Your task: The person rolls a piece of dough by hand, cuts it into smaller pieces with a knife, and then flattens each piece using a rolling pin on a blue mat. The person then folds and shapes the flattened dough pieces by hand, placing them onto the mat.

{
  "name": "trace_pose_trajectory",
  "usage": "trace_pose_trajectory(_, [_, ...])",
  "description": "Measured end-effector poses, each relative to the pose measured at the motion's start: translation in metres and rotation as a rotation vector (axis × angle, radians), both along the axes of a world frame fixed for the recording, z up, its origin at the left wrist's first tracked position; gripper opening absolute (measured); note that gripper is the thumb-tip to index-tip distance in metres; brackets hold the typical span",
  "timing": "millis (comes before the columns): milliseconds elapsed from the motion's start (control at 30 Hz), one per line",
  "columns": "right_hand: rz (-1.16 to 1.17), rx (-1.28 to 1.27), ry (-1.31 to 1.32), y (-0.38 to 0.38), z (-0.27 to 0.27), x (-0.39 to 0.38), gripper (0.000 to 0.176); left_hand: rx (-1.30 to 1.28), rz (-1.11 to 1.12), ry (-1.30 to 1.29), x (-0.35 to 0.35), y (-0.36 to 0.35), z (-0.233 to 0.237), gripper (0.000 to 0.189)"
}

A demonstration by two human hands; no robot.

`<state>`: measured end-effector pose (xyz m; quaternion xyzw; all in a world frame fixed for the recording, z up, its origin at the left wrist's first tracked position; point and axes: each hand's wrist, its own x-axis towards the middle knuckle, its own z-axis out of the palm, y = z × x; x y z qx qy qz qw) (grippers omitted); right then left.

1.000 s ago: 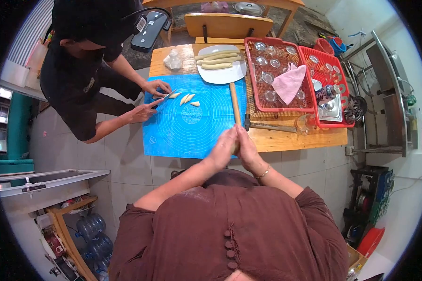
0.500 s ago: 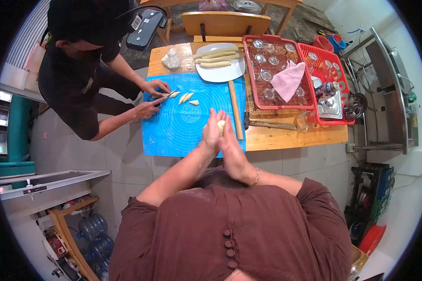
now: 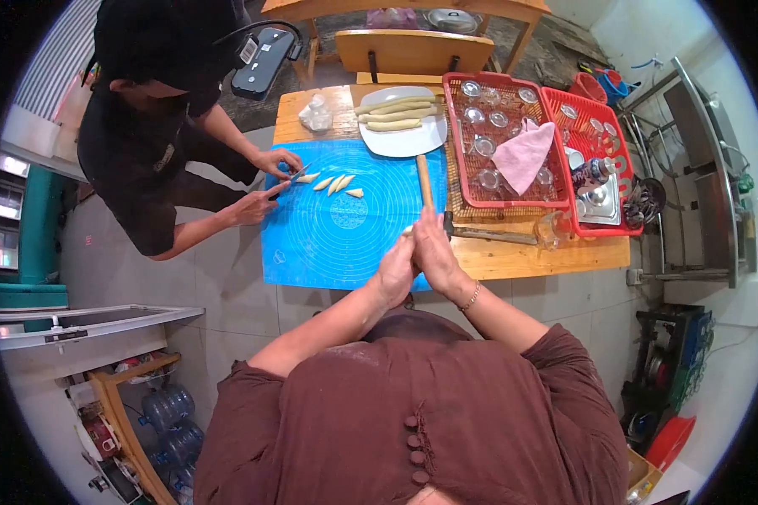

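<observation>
My left hand (image 3: 396,268) and my right hand (image 3: 434,248) are pressed palm to palm over the near edge of the blue silicone mat (image 3: 328,236). A pale piece of dough (image 3: 408,229) shows between the fingertips. A wooden rolling pin (image 3: 424,181) lies on the mat's right edge, just beyond my hands. Across the mat another person's hands (image 3: 265,181) hold a knife at several cut dough pieces (image 3: 333,183).
A white plate (image 3: 400,143) with long dough rolls sits at the table's far side. Two red racks (image 3: 514,181) of glasses, one with a pink cloth (image 3: 524,153), fill the right. A metal shelf (image 3: 699,177) stands further right; water bottles (image 3: 164,408) sit low left.
My joined hands slid over each other with the dough between them, the palms shifting out over the mat and back towards its near edge. The other person kept cutting.
</observation>
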<state>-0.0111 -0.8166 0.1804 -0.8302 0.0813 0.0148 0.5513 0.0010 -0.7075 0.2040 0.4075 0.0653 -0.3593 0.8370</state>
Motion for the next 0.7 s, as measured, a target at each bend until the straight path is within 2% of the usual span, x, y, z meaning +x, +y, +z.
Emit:
trace_pose_trajectory(67, [0.315,-0.217,0.23,0.005,0.005,-0.003,0.082,0.124,-0.054,0.045,0.0,0.019,-0.017,0.053])
trace_pose_trajectory(100, [0.359,-0.401,0.323,0.011,0.032,-0.001,0.072,0.092,0.021,0.065,0.001,0.027,-0.04,0.043])
trace_pose_trajectory(133, [0.364,-0.405,0.32,0.01,0.032,0.005,0.072,0.089,0.027,0.063,0.003,0.04,-0.059,0.043])
trace_pose_trajectory(200, [0.486,-0.174,0.26,0.007,0.028,0.023,0.066,0.233,0.116,0.311,0.006,0.07,-0.084,0.037])
trace_pose_trajectory(233, [0.503,-0.219,0.174,0.01,0.015,0.034,0.068,0.235,0.117,0.31,0.007,0.079,-0.083,0.037])
trace_pose_trajectory(300, [0.587,-0.301,0.249,0.015,0.002,0.055,0.068,0.414,0.192,0.429,0.008,0.09,-0.082,0.031])
trace_pose_trajectory(333, [0.676,-0.387,0.326,0.017,-0.001,0.062,0.069,0.418,0.191,0.429,0.007,0.091,-0.079,0.031])
trace_pose_trajectory(400, [0.684,-0.4,0.27,0.019,-0.009,0.064,0.066,0.344,0.195,0.422,0.006,0.093,-0.069,0.03])
trace_pose_trajectory(433, [0.712,-0.267,0.325,0.018,-0.006,0.061,0.064,0.343,0.207,0.421,0.006,0.094,-0.062,0.03])
trace_pose_trajectory(500, [0.81,0.022,0.42,0.011,-0.01,0.051,0.059,0.144,0.262,0.298,0.005,0.089,-0.048,0.027])
trace_pose_trajectory(533, [0.821,0.016,0.423,0.013,-0.003,0.038,0.059,0.138,0.274,0.3,0.006,0.085,-0.043,0.027])
trace_pose_trajectory(600, [0.559,0.351,0.358,0.015,0.01,0.003,0.06,0.091,0.239,0.144,0.003,0.077,-0.039,0.028])
trace_pose_trajectory(633, [0.508,0.421,0.432,0.019,-0.007,0.001,0.061,0.066,0.089,0.05,0.0,0.074,-0.039,0.033])
trace_pose_trajectory(667, [0.501,0.417,0.433,0.021,-0.01,-0.004,0.061,0.061,0.083,0.051,-0.001,0.069,-0.037,0.033])
trace_pose_trajectory(700, [0.357,0.496,0.365,0.023,-0.007,-0.006,0.062,0.064,0.047,0.083,0.001,0.062,-0.027,0.034])
